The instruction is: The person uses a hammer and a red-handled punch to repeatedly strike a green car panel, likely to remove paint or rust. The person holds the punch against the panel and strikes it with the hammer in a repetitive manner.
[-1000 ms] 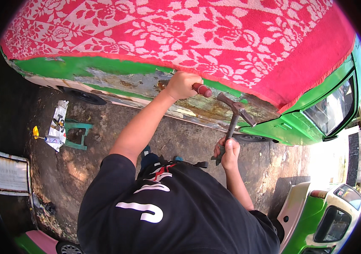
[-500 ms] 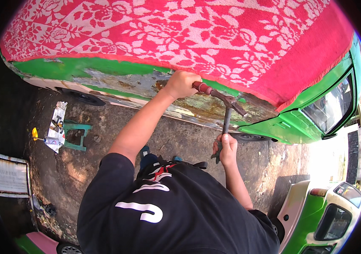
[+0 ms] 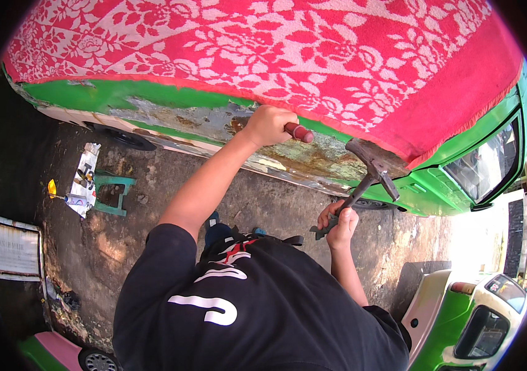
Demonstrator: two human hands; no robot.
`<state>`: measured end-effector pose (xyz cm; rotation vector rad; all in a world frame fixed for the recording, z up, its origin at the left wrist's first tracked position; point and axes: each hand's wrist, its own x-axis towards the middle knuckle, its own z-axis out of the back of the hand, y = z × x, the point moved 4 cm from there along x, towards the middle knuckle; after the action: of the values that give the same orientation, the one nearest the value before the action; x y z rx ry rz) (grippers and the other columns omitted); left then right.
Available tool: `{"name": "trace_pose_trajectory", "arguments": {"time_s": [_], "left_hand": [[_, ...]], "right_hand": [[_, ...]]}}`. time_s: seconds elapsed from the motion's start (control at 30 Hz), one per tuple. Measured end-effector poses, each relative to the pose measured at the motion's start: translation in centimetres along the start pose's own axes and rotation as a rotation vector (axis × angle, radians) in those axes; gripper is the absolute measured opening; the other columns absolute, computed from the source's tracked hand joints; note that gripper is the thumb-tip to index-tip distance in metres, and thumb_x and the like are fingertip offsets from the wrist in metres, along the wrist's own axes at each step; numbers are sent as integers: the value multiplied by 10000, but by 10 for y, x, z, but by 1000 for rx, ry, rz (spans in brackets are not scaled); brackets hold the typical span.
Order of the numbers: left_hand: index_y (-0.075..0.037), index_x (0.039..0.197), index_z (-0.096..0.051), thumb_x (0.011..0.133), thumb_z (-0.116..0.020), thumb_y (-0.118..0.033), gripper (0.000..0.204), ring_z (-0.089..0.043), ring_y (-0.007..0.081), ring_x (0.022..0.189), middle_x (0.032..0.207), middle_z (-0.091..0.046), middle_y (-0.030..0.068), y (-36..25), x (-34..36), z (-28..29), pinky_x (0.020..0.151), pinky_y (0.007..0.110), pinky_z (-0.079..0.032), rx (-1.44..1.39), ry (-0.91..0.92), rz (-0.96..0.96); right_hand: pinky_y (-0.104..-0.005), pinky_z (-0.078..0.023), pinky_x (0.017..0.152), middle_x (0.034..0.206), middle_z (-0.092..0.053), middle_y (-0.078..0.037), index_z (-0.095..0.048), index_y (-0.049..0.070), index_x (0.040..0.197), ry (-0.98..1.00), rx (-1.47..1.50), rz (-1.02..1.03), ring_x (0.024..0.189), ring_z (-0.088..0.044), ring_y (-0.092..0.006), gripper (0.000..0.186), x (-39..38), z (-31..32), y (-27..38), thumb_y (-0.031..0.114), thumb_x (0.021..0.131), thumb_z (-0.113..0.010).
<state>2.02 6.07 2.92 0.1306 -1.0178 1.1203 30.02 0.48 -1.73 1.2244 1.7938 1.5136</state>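
Observation:
My left hand (image 3: 268,127) is wrapped round a tool with a red handle (image 3: 300,132), whose handle end sticks out to the right. The working end is hidden behind my fist, so I cannot tell its kind. It is held against the rusty, paint-stripped side panel (image 3: 198,123) of a green vehicle. My right hand (image 3: 339,227) grips a dark metal hammer (image 3: 370,176) low on its shaft, which has a ragged dark grip. The hammer's head is up and to the right, apart from the red handle.
A red and white floral cloth (image 3: 263,52) covers the vehicle's top. On the ground at left stand a small green stool (image 3: 114,193) and a spray can (image 3: 75,200) by a printed sheet (image 3: 88,170). Another green and white vehicle (image 3: 461,315) is behind at right.
The hammer head has swung away from the red handle's end, to the right, and its shaft now leans. My left hand has stayed nearly in place on the panel.

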Motion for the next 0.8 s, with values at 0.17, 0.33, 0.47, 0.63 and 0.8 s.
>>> {"name": "trace_pose_trajectory", "arguments": {"time_s": [0.17,0.33,0.47,0.63,0.8], "left_hand": [[-83,715,-638,628,-781,-122,172,-626,286,610,669,-628,77,10,-12,6,538,383,-479,24,-5,58],[-77,667,-605,651,-767,-124,170,-618,275,574,642,-615,77,8,-17,13,506,374,-472,-17,1,15],[-67,570,-489,695,-720,-80,263,-551,286,507,553,-516,89,-13,-16,6,465,382,-434,-124,-81,-110],[-81,560,-481,677,-719,-78,264,-529,276,486,542,-501,78,-17,-18,9,459,382,-425,-104,-137,-114],[-99,550,-472,652,-732,-104,279,-527,271,477,529,-487,65,-12,-19,16,450,382,-419,-34,-179,-115]], "right_hand": [[-295,-439,451,592,-516,-68,-520,-10,747,-18,-163,-110,483,-508,-138,519,-5,-4,-5,450,986,-520],[-304,-455,456,620,-511,-78,-515,-28,743,23,-48,36,499,-527,-157,535,-1,-3,-3,450,984,-518],[-302,-453,460,613,-520,-77,-518,-27,736,33,-112,-18,493,-523,-154,522,1,-1,-9,430,988,-517],[-309,-451,461,665,-488,-84,-475,-15,773,69,-115,-43,513,-499,-162,506,2,4,-9,441,988,-510],[-309,-450,461,644,-481,-77,-475,-11,770,59,-105,-41,506,-494,-159,507,4,5,-8,445,991,-504]]}}
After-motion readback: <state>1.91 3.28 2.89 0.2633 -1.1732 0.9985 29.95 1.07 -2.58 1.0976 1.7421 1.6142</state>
